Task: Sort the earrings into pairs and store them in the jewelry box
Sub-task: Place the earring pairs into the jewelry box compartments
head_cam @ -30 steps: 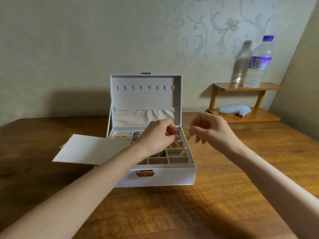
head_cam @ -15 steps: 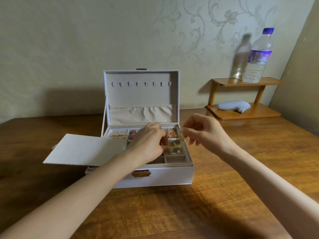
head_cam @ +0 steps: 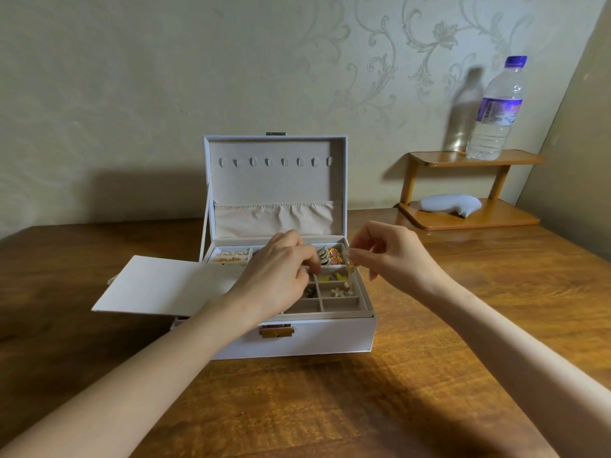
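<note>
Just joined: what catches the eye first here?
The open white jewelry box sits mid-table, lid upright, earrings in its compartments. Over its tray, the right hand pinches a dangling gold earring; the left hand dips into the compartments. A water bottle stands on a shelf, far right.

Dim, warm light comes from right of the jewelry box [head_cam: 297, 338]: its shadow spreads left across the wall [head_cam: 132, 94], and the bottle [head_cam: 496, 107] throws one leftward too. The table [head_cam: 479, 292] shows a mild sheen right of the box. The gold earring [head_cam: 350, 267] looks soft (fine detail lost); straight lines far from the box bend.
</note>
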A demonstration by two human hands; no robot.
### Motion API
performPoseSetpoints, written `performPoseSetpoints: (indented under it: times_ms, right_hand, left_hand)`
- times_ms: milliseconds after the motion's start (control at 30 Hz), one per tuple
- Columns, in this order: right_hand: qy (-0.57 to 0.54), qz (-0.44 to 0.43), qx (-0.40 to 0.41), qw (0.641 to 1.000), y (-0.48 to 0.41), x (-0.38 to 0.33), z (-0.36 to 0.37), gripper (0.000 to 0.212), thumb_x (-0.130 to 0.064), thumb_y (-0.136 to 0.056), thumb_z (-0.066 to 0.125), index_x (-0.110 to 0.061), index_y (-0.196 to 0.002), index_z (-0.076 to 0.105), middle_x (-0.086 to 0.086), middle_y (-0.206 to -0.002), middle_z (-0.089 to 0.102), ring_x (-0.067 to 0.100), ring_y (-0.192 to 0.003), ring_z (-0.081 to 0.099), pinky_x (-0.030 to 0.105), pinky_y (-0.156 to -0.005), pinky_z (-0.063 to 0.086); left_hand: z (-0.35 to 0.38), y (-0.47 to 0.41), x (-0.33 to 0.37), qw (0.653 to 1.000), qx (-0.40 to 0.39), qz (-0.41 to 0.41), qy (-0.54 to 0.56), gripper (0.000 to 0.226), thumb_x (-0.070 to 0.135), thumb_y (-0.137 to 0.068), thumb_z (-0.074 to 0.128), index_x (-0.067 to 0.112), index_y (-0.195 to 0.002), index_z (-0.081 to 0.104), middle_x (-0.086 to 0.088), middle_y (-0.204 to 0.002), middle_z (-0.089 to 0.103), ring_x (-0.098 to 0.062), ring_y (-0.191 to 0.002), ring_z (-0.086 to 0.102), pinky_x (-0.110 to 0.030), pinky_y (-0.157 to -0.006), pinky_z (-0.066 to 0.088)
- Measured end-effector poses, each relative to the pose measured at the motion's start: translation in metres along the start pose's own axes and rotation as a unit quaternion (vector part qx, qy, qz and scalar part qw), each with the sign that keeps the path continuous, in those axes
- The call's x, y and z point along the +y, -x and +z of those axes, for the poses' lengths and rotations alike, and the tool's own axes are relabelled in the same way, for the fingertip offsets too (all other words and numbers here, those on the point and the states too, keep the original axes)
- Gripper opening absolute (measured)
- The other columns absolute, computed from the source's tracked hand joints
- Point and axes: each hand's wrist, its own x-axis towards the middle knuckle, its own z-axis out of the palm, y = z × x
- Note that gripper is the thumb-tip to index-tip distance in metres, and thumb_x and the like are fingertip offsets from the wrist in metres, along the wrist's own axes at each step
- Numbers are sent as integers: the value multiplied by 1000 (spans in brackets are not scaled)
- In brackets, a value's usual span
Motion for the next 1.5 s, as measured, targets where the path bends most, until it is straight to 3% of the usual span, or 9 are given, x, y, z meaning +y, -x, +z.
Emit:
performPoseSetpoints:
  times_ms: [167,333,467,633,767,1000,1200,1333,1500]
  right_hand:
    - [58,-19,-46,997,-1,-2,15,8,-16,-82,68,-19,-76,64,-9,-70,61,-8,-56,52,9,-52,39]
    - [127,-12,-78,989,-5,-2,30,6,-24,-80,71,-17,-80,70,-4,-76,67,7,-67,57,27,-63,50]
    - [165,-4,-62,984,-6,-4,29,7,-26,-78,72,-20,-76,70,-5,-79,68,6,-65,54,24,-60,45]
    - [228,1,-55,972,-3,-5,29,6,-28,-77,73,-24,-73,71,-16,-69,48,10,-73,53,30,-66,49]
    - [264,-14,-77,961,-2,-5,26,2,-23,-78,71,-24,-77,73,-19,-72,42,7,-76,50,26,-65,46]
    - [221,-13,-33,975,-1,-15,14,9,-28,-82,70,-26,-90,73,-8,-81,61,5,-71,54,19,-57,42]
    - [188,-35,-37,981,14,-31,19,8,-26,-83,68,-25,-89,72,-6,-85,65,2,-67,51,23,-59,44]
    - [150,-100,-47,982,34,-48,36,7,-24,-83,69,-24,-88,73,-6,-89,64,8,-74,57,27,-69,49]
    - [103,-192,-81,973,61,-73,70,9,-21,-84,68,-21,-91,73,-3,-92,63,9,-82,59,24,-73,50]
  left_hand:
    - [-3,5,-3,1000,19,-4,8,21,9,-93,46,18,-101,63,7,-100,44,-5,-94,38,-18,-74,32]
    - [-8,10,-6,1000,26,-11,10,19,11,-93,47,20,-99,63,5,-104,46,-5,-98,40,-20,-78,38]
    - [-11,14,-9,999,26,-13,13,18,12,-93,48,20,-98,63,6,-102,45,-6,-100,42,-24,-85,44]
    - [-14,19,-13,999,27,-12,15,17,12,-93,48,21,-95,63,7,-100,45,-5,-101,42,-23,-82,44]
    - [-18,25,-16,999,28,-10,15,17,13,-93,48,21,-95,62,8,-100,45,-3,-100,41,-14,-74,34]
    - [-31,40,-19,999,36,-14,7,16,15,-93,49,24,-95,62,9,-102,45,-3,-95,44,-20,-78,39]
    - [-41,57,-19,1000,30,2,4,9,22,-91,54,28,-96,58,13,-104,44,0,-94,46,-5,-71,32]
    - [-56,87,-27,999,6,18,29,9,23,-89,58,30,-95,59,19,-105,44,7,-97,48,-9,-78,38]
    - [-84,130,-50,1000,-1,-6,25,11,20,-85,62,29,-85,57,20,-97,50,2,-94,51,-13,-71,44]
